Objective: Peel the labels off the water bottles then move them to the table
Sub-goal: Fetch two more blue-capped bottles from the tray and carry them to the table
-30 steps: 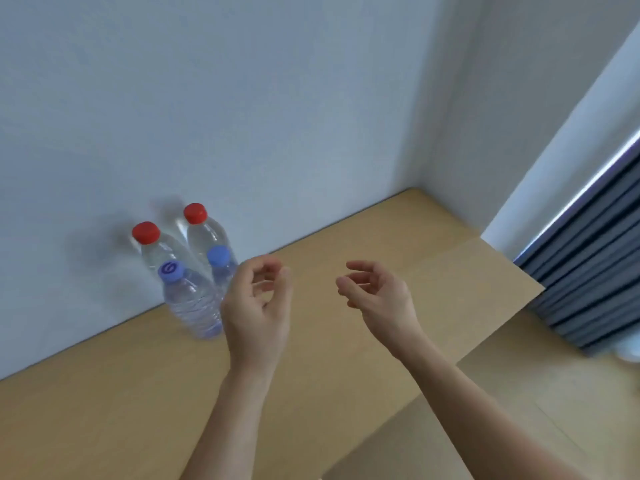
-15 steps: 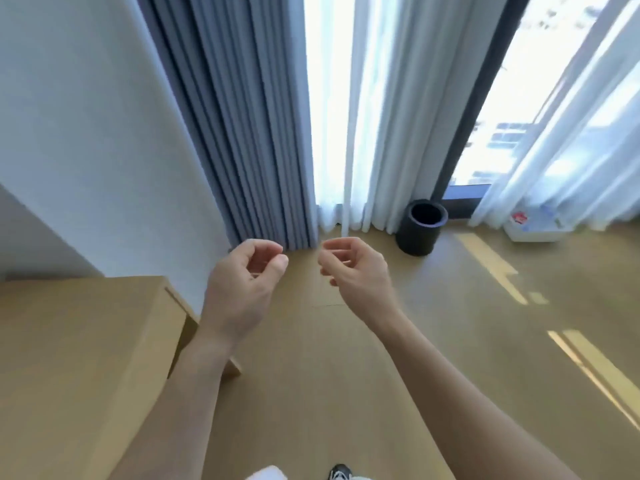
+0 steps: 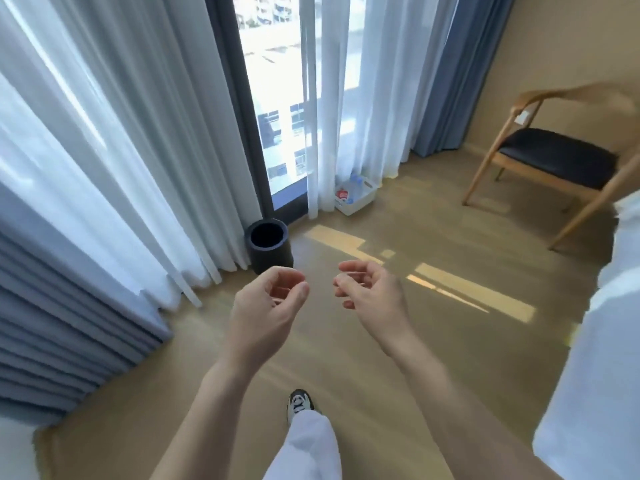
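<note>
A white basket [image 3: 356,205] sits on the floor by the sheer curtain, far ahead; water bottles [image 3: 356,183] lie in it, one with a red label. My left hand [image 3: 266,311] and my right hand [image 3: 372,294] hover side by side in front of me at mid-frame, well short of the basket. Both have loosely curled fingers and hold nothing. The table with the peeled bottles is out of view.
A black round bin [image 3: 269,247] stands on the wooden floor just beyond my hands, by the window frame. Curtains [image 3: 104,168] hang along the left. A wooden chair [image 3: 554,161] with a dark seat stands at the right. White bedding [image 3: 595,341] fills the right edge.
The view has swung right, away from the table and its bottles, past the dark curtains to the window, bin, basket and chair. Both hands have stayed raised, loosely curled and holding nothing.
</note>
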Demonstrator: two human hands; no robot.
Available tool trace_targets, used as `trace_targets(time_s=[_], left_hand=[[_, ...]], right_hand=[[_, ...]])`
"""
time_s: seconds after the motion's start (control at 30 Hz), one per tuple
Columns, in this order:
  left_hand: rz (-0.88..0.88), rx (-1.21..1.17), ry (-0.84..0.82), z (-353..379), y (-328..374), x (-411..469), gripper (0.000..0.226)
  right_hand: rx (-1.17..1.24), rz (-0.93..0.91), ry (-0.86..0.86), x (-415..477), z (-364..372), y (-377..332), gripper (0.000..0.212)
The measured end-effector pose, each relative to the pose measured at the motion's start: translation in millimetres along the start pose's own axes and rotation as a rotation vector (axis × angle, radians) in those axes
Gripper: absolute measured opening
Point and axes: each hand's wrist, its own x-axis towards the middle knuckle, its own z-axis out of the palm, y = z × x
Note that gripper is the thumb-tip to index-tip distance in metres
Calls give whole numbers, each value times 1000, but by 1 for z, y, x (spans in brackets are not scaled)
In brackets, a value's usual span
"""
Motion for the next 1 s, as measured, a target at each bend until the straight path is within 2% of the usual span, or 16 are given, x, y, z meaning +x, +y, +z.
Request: trace_targets(time_s=[0.17,0.3,0.6,0.83,1.0], left_hand=[[-16,-74,-29,0,3,118,4],[25,-101,-114,10,9,200,8],[51,-35,-210,49,15,317,4],[81,32,-97,77,35,404,9],[46,34,2,119,68,473,11]], right_hand=[[3,16,33,95,23,-43,13],[47,15,113,163,23,-65,14],[68,90,207,268,10,-63,16],[174,53,99,389,-2,-73,14],[256,26,36,487,-48,-97,11]])
